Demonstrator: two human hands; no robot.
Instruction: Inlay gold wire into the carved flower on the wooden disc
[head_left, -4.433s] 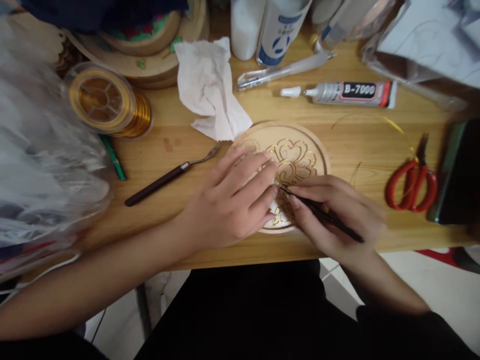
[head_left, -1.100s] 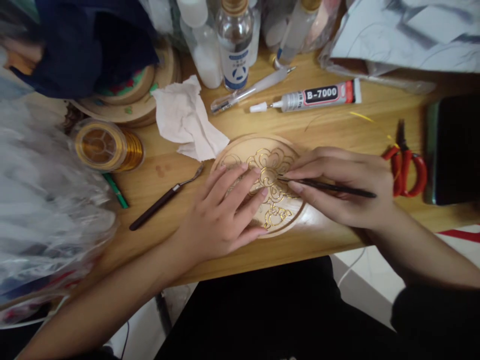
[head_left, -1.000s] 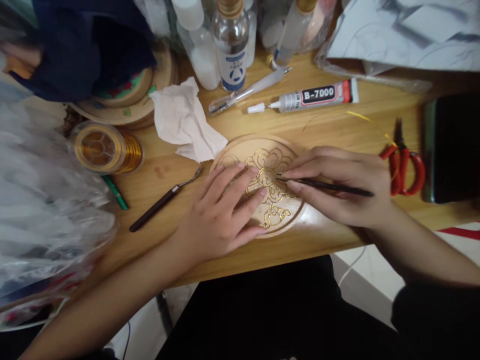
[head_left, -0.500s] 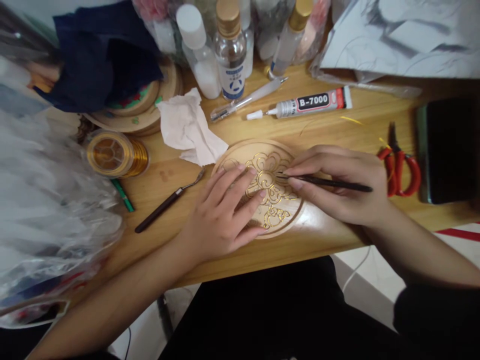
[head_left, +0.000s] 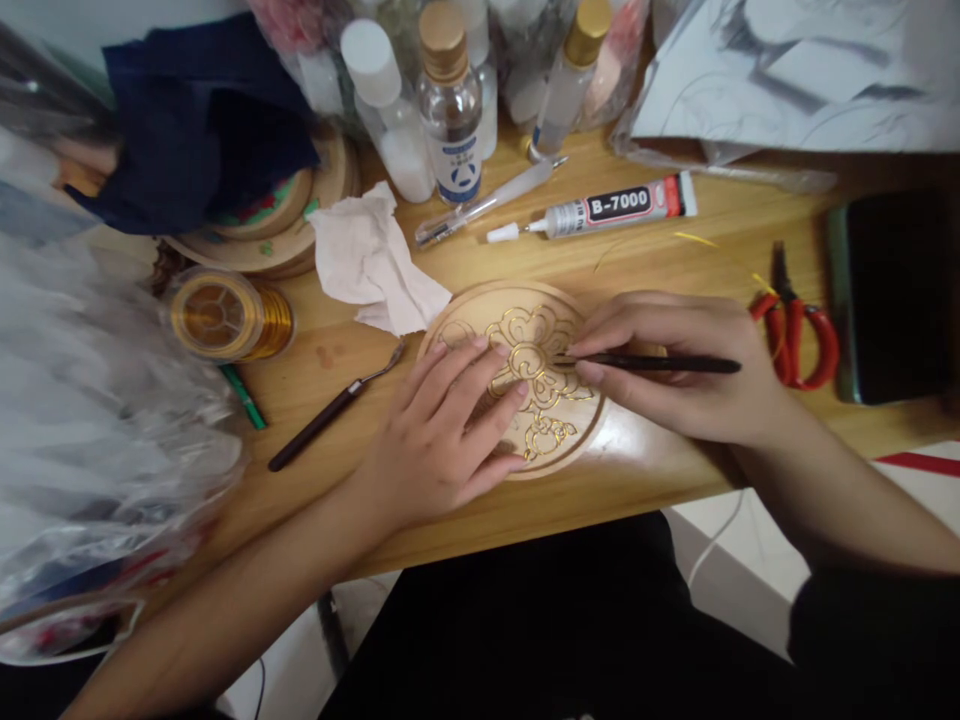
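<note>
A round wooden plaque (head_left: 592, 430) with a raised rim lies near the table's front edge. Gold wire outlines (head_left: 551, 435) form a flower-like pattern on its face. My left hand (head_left: 442, 430) rests on the plaque's left side, fingers spread and pressing lightly, hiding part of the pattern. From the right, my right hand (head_left: 675, 365) pinches slim black tweezers (head_left: 660, 363). Their tips touch or hover just over the wire near the middle of the flower; which of these I cannot tell.
Behind the plaque lie a crumpled tissue (head_left: 371, 260), a pen (head_left: 491, 203) and a B-7000 glue tube (head_left: 619, 207). A gold wire spool (head_left: 232, 315) and a dark-handled hooked tool (head_left: 330, 415) are left; red-handled pliers (head_left: 799, 335) and a phone (head_left: 892, 300) right. Several bottles (head_left: 454, 110) stand behind.
The camera view has shifted slightly. The tweezers have tilted a little flatter, with their tips still at the flower's middle. My left hand stays on the plaque.
</note>
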